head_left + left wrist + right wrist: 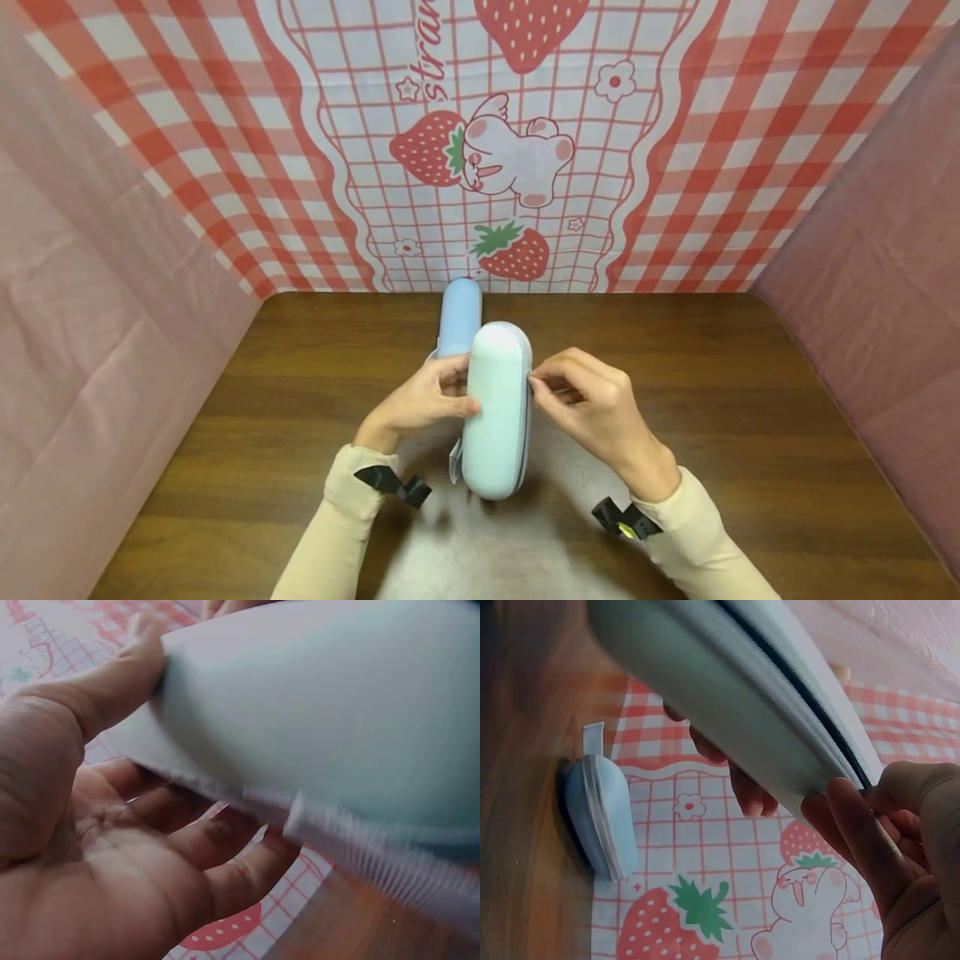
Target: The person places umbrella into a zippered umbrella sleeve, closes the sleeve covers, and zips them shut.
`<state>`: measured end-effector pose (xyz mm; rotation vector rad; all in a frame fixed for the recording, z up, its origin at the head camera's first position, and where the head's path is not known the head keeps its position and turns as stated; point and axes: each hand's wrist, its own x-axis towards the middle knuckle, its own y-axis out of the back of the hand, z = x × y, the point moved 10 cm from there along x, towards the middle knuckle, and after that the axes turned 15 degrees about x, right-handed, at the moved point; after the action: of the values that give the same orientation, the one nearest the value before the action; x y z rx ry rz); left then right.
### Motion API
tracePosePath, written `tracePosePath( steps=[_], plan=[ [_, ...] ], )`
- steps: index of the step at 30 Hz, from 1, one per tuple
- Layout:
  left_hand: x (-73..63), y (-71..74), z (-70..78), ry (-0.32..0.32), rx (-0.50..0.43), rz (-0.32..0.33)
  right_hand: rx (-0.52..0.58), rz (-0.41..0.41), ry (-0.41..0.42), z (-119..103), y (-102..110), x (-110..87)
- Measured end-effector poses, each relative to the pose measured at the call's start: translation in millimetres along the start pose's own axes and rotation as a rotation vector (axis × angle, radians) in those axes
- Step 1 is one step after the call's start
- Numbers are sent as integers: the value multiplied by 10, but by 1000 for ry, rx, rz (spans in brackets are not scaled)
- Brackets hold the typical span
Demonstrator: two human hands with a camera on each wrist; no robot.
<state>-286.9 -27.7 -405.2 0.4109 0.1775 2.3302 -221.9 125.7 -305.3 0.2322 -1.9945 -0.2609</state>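
Observation:
A mint-green zippered pencil case (491,425) stands on end, raised above the table, its rounded shell facing me. My left hand (416,404) grips it from the left, thumb on the shell and fingers behind. In the left wrist view, those fingers (225,832) lie along the case's underside by a ribbed pale strip. My right hand (596,404) pinches at the zipper edge on the right side. The right wrist view has thumb and fingertips at the end of a dark gap along the zipper (802,690); the zipper pull is mostly hidden between them.
A light-blue pencil case (459,321) with a side loop lies behind, against the strawberry-print cloth (525,250). The wooden table (750,417) lies below, with pink cloth walls (862,250) at both sides.

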Motion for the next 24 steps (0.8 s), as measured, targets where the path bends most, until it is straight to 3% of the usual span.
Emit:
tracePosePath(
  steps=[5, 15, 21, 24],
  plan=[
    [-18, -10, -21, 41, -15, -28, -6, 5, -7, -4, 6, 7],
    [-6, 85, -58, 73, -64, 86, -110, -106, -12, 24, -52, 6],
    [3, 114, -88, 112, -44, 113, -226, -166, -51, 49, -99, -32],
    [9, 129, -95, 125, -34, 128, -221, -187, -73, 68, -117, -47]
  ],
)
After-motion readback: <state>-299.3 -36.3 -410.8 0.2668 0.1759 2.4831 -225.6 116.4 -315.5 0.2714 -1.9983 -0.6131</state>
